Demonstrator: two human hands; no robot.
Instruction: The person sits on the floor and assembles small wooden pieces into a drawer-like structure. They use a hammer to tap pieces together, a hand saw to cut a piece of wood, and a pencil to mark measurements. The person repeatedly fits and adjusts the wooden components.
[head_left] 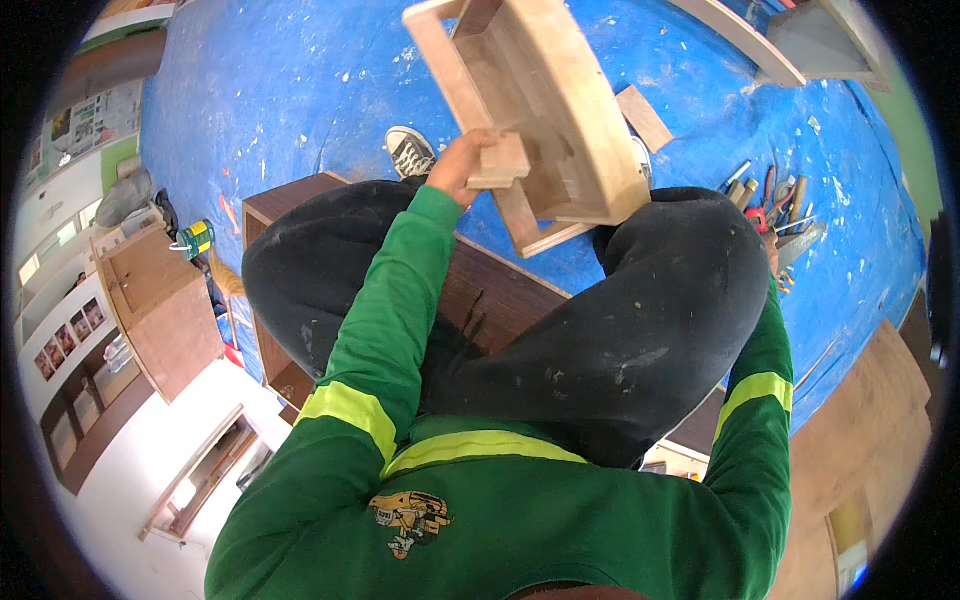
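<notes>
My left hand point(464, 166) is closed round a small light wooden block point(503, 158), which lies against the near rail of a pale wooden box point(575, 95). The box, open like a drawer, is tilted in front of my knees, its lower corner by my right knee. Whether the block is fixed to the box I cannot tell. My right hand point(772, 252) reaches down past the outside of my right knee, beside a cluster of hand tools point(775, 205) on the blue sheet. The knee and sleeve hide most of its fingers.
I sit on a dark brown wooden cabinet point(490, 290). A blue sheet point(290, 90) covers the floor. A loose wooden board point(645, 118) lies beyond the box. To the left are a green and yellow can point(195, 238) and a brush point(226, 275); pale wooden furniture point(740, 35) stands far right.
</notes>
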